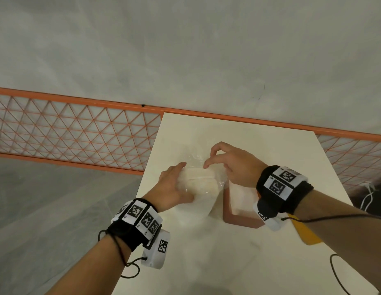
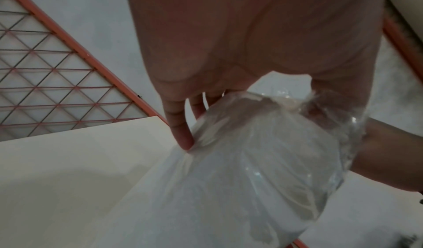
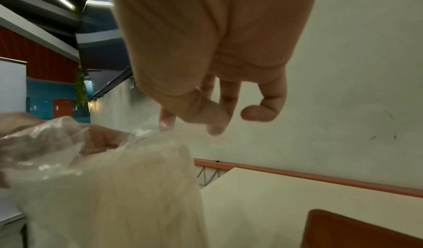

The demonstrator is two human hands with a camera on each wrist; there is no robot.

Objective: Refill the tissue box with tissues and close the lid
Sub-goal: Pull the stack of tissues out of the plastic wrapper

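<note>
A stack of white tissues in a clear plastic wrap (image 1: 198, 183) (image 2: 240, 170) (image 3: 119, 188) is held above the white table (image 1: 206, 262). My left hand (image 1: 174, 185) (image 2: 258, 121) grips the pack from the left, fingers on one side and thumb on the other. Above it, my right hand (image 1: 209, 159) (image 3: 190, 125) pinches the loose plastic film at the pack's top between thumb and fingers. The orange-brown tissue box (image 1: 238, 220) (image 3: 357, 230) stands open on the table under my right wrist, partly hidden. A yellow piece (image 1: 306, 233) lies beside it under my right forearm.
An orange mesh railing (image 1: 68, 128) runs along the table's far edge against a grey wall. The table's left edge drops to a grey floor. A thin black cord (image 1: 334, 271) loops on the table at the near right.
</note>
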